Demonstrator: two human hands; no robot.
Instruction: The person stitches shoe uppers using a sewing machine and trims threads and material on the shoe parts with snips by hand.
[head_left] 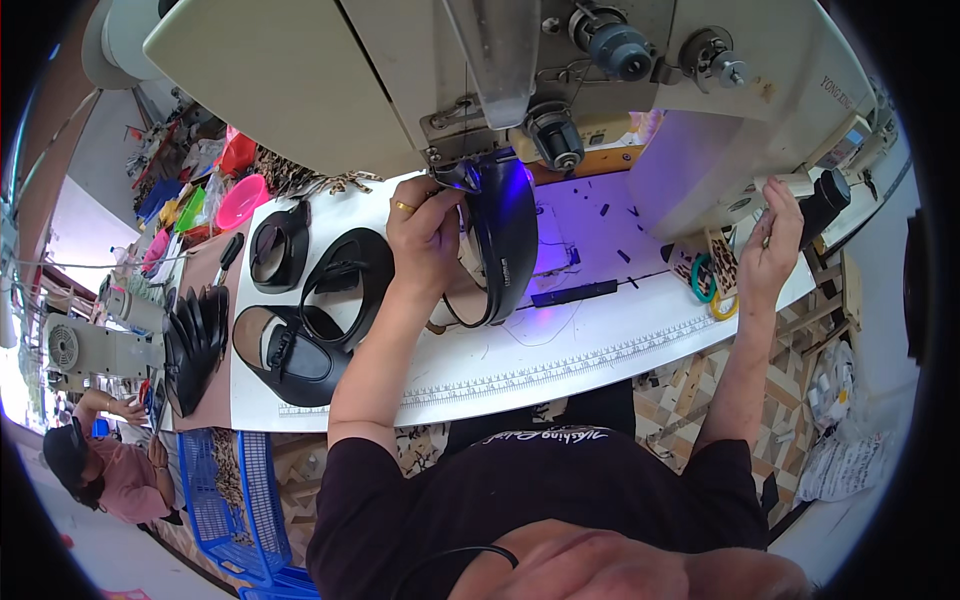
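Note:
A black leather shoe upper [510, 240] with a pale lining stands on edge under the head of a sewing machine [400, 80], lit by a violet lamp. My left hand [425, 225], with a ring on one finger, pinches its upper left edge close to the needle area; the fingertips and needle are partly hidden. On the right, my right hand [772, 235] is raised beside the machine's black handwheel [826, 207], fingers stretched upward and nothing visible in them. Whether it touches the wheel I cannot tell. Several finished-looking black uppers [310, 355] lie left of my left forearm.
A ruler strip [560, 362] runs along the white table's front edge. Black scraps and a black strip [575, 293] lie by the machine. Green [703, 278] and yellow rings sit at right. Stacked black pieces [195, 345], a blue basket [270, 490] and another person [125, 470] are left.

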